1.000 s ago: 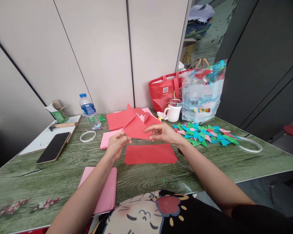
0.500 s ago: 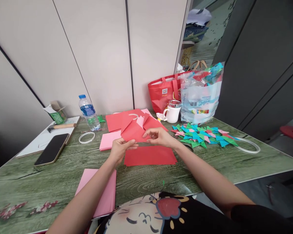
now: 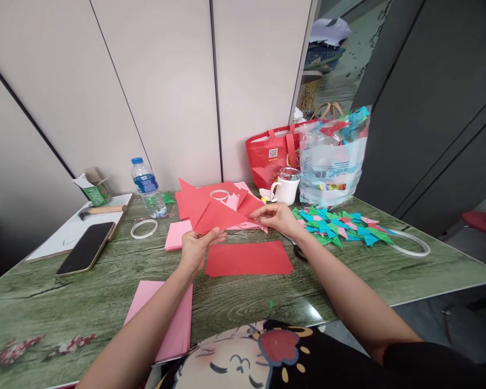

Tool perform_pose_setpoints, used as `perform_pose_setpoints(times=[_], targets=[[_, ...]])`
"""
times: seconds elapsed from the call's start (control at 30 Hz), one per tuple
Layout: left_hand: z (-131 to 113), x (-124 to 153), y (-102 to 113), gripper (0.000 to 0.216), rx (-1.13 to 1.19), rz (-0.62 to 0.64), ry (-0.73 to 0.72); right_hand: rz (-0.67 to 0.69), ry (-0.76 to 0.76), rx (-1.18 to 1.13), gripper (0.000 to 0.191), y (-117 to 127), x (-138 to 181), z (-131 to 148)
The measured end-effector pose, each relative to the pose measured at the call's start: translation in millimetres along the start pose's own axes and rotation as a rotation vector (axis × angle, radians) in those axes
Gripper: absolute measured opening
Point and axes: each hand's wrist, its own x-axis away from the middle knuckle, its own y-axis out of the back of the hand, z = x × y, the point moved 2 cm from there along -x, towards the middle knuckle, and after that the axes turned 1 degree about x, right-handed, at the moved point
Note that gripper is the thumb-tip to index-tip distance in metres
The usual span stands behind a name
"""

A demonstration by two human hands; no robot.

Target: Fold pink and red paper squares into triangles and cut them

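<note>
A folded sheet of red paper (image 3: 214, 217) is held up over the middle of the table, with a crease and a pointed corner standing up at its left. My left hand (image 3: 198, 246) pinches its lower left edge, thumb on top. At its right end, my right hand (image 3: 276, 217) has thumb and fingertips closed on the edge. Just below the hands lies a stack of red paper (image 3: 249, 258). Behind the held sheet are more red sheets (image 3: 200, 193) with a roll of white tape (image 3: 219, 194) and small pink folded pieces (image 3: 233, 202) on them.
Pink paper stacks (image 3: 176, 235) lie at left and near my body. A phone (image 3: 87, 248), hammer (image 3: 101, 211), bottle (image 3: 149, 186) and tape roll (image 3: 143, 229) stand left. At right are a mug (image 3: 287, 189), a plastic bag (image 3: 332, 167), folded paper pieces (image 3: 340, 226) and scissors (image 3: 298, 252).
My right hand has moved a little right and up, away from the left hand. The red paper has spread wider, its left corner now sticking up, and more of the red stack below shows.
</note>
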Motion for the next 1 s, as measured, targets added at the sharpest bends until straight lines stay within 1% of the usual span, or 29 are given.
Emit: perform_pose_setpoints(times=[0.03,0.1,0.13,0.2,0.23,0.3,0.33,0.37,0.4,0.47,0.5,0.53,0.57,0.63,0.67,0.7,0.73,0.77,0.8,0.83,0.9,0.93,0.97,1.0], targets=[[-1.3,-0.6,1.4,0.024,0.003,-0.013,-0.007,-0.065,0.031,0.006,0.013,6.5,-0.7,-0.4],[-2.3,-1.4,2.4,0.025,0.004,-0.022,-0.006,-0.113,0.067,-0.059,0.011,10.5,-0.7,0.2],[-1.9,-1.4,2.0,0.025,0.003,-0.021,0.001,-0.080,0.065,-0.120,0.013,7.1,-0.2,1.1],[0.2,-0.9,0.2,0.025,-0.002,-0.021,0.011,0.033,0.034,-0.211,0.019,-7.8,1.7,3.5],[1.6,-0.5,-0.7,0.025,-0.006,-0.022,0.012,0.077,0.014,-0.223,0.023,-16.8,2.6,4.5],[4.4,-0.2,-1.5,0.025,-0.020,-0.011,0.009,0.109,-0.027,-0.204,0.025,-31.8,2.9,4.5],[5.9,-0.5,-1.2,0.025,-0.031,0.008,0.011,0.089,-0.044,-0.192,0.026,-35.5,2.0,3.1],[7.7,-1.1,-0.4,0.027,-0.047,0.030,0.018,0.039,-0.052,-0.183,0.027,-35.6,0.4,0.9],[9.5,-2.1,0.9,0.030,-0.067,0.050,0.026,-0.039,-0.057,-0.180,0.028,-32.2,-1.6,-2.2],[13.7,-5.0,4.7,0.041,-0.116,0.065,0.021,-0.197,-0.084,-0.175,0.031,-17.4,-5.5,-10.0],[15.7,-6.7,6.8,0.043,-0.147,0.055,-0.003,-0.255,-0.111,-0.123,0.031,-7.8,-6.9,-14.0],[17.7,-8.4,8.7,0.043,-0.179,0.042,-0.040,-0.283,-0.152,-0.023,0.030,1.7,-7.8,-17.4],[19.6,-10.1,10.4,0.040,-0.209,0.029,-0.084,-0.293,-0.202,0.107,0.028,10.5,-7.9,-19.9],[23.1,-13.1,13.0,0.034,-0.250,0.008,-0.155,-0.306,-0.243,0.227,0.023,23.4,-6.3,-20.1],[24.7,-14.4,14.3,0.032,-0.258,-0.006,-0.172,-0.343,-0.242,0.435,0.021,27.3,-4.6,-17.1],[26.1,-15.6,15.8,0.031,-0.256,-0.025,-0.173,-0.409,-0.215,0.629,0.020,28.8,-2.6,-12.4],[27.3,-16.8,17.5,0.030,-0.245,-0.048,-0.160,-0.449,-0.174,0.758,0.020,27.1,-0.5,-7.2],[28.3,-17.9,19.4,0.029,-0.228,-0.075,-0.135,-0.431,-0.117,0.821,0.020,22.0,1.2,-2.4],[29.1,-18.9,21.4,0.028,-0.207,-0.103,-0.104,-0.369,-0.059,0.825,0.020,14.6,2.7,1.6],[29.7,-19.7,23.2,0.027,-0.185,-0.129,-0.071,-0.217,-0.012,0.780,0.022,4.7,4.1,4.0],[30.5,-21.0,25.9,0.024,-0.144,-0.170,-0.018,0.198,0.015,0.647,0.033,-17.4,9.2,4.9],[30.7,-21.4,26.6,0.023,-0.127,-0.184,-0.002,0.386,0.027,0.624,0.042,-27.1,12.9,4.8],[30.9,-21.7,26.9,0.022,-0.114,-0.193,0.009,0.515,0.037,0.663,0.052,-34.3,16.4,4.3],[31.2,-21.8,26.9,0.020,-0.105,-0.197,0.017,0.577,0.039,0.727,0.060,-38.8,19.1,3.8]])
